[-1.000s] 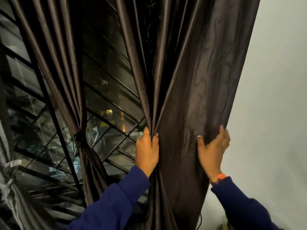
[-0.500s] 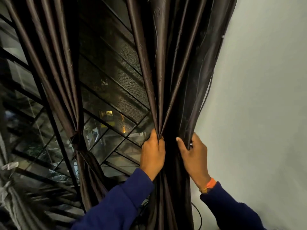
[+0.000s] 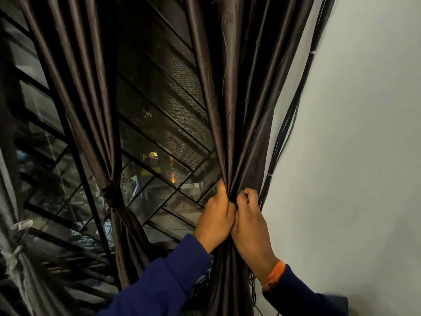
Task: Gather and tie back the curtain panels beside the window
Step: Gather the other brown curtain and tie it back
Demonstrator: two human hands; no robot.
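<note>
A dark brown satin curtain panel [image 3: 241, 92] hangs on the right, bunched into a narrow bundle at waist height. My left hand [image 3: 215, 218] grips the bundle from its left side. My right hand [image 3: 249, 221] grips it from the right, fingers curled into the folds, touching the left hand. A second brown panel [image 3: 75, 83] hangs to the left, cinched by a knotted tie [image 3: 111, 190] of the same cloth.
Behind the curtains is a window with black metal grille bars [image 3: 164, 142] and mesh. Black cables [image 3: 293, 106] run down the white wall [image 3: 355, 156] just right of the held panel. A grey sheer curtain [image 3: 16, 265] hangs at the far left.
My right hand has swept the panel's right edge leftward off the wall, folding the wide cloth into a tight bundle. Both hands now meet on it. The cables have come into view.
</note>
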